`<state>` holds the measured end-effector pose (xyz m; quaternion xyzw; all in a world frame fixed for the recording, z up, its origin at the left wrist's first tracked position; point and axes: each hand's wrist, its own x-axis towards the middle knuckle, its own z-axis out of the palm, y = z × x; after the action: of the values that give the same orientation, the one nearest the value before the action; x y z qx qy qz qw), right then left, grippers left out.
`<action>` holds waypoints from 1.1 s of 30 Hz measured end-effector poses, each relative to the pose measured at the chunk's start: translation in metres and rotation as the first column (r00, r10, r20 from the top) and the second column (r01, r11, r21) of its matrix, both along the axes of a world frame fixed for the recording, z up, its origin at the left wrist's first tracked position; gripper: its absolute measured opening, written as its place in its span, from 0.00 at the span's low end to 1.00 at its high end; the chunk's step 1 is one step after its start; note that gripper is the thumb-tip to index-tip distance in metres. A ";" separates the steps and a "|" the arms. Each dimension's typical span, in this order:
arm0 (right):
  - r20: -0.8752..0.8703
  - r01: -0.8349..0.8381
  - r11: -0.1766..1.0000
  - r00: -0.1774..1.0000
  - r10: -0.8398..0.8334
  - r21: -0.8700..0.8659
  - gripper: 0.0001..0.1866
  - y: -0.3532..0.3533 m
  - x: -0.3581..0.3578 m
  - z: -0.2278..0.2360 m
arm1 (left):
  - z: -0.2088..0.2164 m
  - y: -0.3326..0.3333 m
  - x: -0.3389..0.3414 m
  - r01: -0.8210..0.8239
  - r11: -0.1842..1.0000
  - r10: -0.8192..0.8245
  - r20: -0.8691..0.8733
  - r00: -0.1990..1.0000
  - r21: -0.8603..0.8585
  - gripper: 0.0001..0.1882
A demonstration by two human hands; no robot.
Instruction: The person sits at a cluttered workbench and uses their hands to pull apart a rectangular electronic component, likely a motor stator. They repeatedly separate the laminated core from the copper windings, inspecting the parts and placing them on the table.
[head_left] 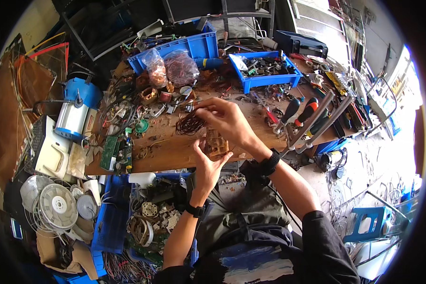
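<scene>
My left hand [208, 166] grips a small square motor stator core [216, 143] from below, holding it over the near edge of the wooden workbench [175, 151]. My right hand [225, 118] is above it, fingers pinched on a loose bundle of dark copper winding wire [189, 124] that fans out to the left of the core. Both wrists carry black bands. The lower part of the core is hidden by my left palm.
Two blue crates [265, 71] of parts and bags of copper wire [181, 67] stand at the bench's back. Pliers and screwdrivers [300, 116] lie to the right. A blue-and-silver motor [75, 111] sits at left. A blue bin of scrap [110, 213] and fan parts [57, 206] are on the floor.
</scene>
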<state>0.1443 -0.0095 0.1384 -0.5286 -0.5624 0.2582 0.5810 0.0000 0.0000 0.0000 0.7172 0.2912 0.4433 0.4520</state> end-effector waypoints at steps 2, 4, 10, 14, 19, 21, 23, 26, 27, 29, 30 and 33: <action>-0.258 -0.002 0.996 0.966 -0.021 -0.089 0.18 0.003 0.005 -0.017 | 0.000 0.000 0.001 0.033 0.999 -0.034 0.048 0.998 0.020 0.47; -0.065 0.175 0.981 0.981 -0.181 -0.090 0.18 0.002 -0.006 -0.019 | 0.003 0.002 -0.011 0.056 0.998 -0.049 0.165 0.985 -0.038 0.49; 0.120 0.268 0.956 0.960 -0.254 -0.121 0.17 0.007 -0.019 -0.024 | 0.078 0.028 -0.047 -0.277 0.800 0.283 0.072 0.956 0.532 0.47; 0.150 0.244 0.953 0.964 -0.218 -0.178 0.19 0.019 -0.017 -0.027 | 0.085 0.059 -0.054 0.124 0.908 -0.032 -0.228 0.973 0.400 0.37; 0.176 0.234 0.943 0.965 -0.195 -0.238 0.26 0.020 -0.019 -0.020 | 0.079 0.081 -0.069 0.133 0.920 -0.047 -0.233 0.971 0.368 0.30; -0.052 0.152 0.945 0.983 -0.174 -0.290 0.29 0.011 -0.016 -0.007 | 0.063 0.084 -0.077 0.136 0.943 -0.066 -0.230 0.971 0.304 0.29; -0.148 0.069 0.985 0.985 -0.092 -0.155 0.24 0.010 -0.004 -0.026 | 0.048 0.080 -0.085 0.163 0.901 -0.021 -0.335 0.942 0.401 0.27; 0.069 0.171 0.985 0.983 -0.169 -0.034 0.22 -0.017 -0.001 -0.049 | 0.054 0.069 -0.085 0.172 0.944 -0.032 -0.439 0.898 0.282 0.27; 0.171 0.239 0.970 0.954 -0.244 0.051 0.23 -0.024 -0.001 -0.055 | 0.058 0.068 -0.083 0.178 0.951 -0.044 -0.460 0.887 0.252 0.27; 0.340 0.343 0.911 0.849 -0.405 0.229 0.24 -0.034 -0.002 -0.074 | 0.061 0.073 -0.087 0.240 0.935 -0.077 -0.511 0.856 0.261 0.27; 0.217 0.416 0.909 0.886 -0.410 0.020 0.28 -0.039 -0.008 -0.079 | 0.062 0.075 -0.089 0.265 0.927 -0.086 -0.536 0.840 0.265 0.27; 0.088 0.323 0.923 0.946 -0.312 -0.209 0.31 -0.045 -0.007 -0.077 | 0.069 0.079 -0.079 0.359 0.897 -0.123 -0.637 0.761 0.257 0.26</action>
<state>0.1372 -0.0545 0.0615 -0.6805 -0.4524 0.2074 0.5378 -0.0787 0.0795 0.0692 0.9233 0.2365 0.1733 0.2481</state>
